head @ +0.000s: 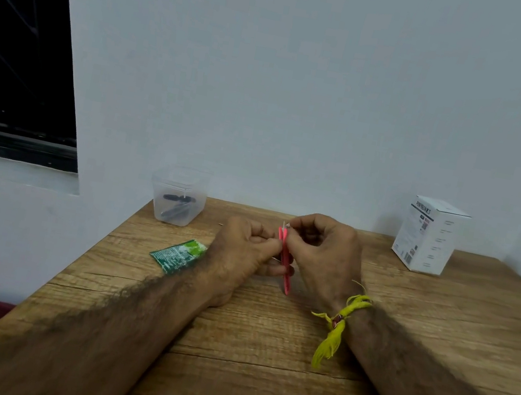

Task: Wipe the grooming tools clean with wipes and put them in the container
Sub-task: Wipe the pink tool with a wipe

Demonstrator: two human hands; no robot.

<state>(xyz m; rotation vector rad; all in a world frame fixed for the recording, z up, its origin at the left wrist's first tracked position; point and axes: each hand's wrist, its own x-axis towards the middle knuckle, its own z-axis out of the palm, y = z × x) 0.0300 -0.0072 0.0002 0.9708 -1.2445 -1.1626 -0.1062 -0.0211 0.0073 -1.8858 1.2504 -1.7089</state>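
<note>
head view: both hands (284, 253) pinch red tweezers (284, 260) above table (253, 387).

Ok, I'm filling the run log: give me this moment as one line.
both hands: left hand and right hand hold red tweezers | clear container: dark tools inside | green wipe packet: on table
</note>
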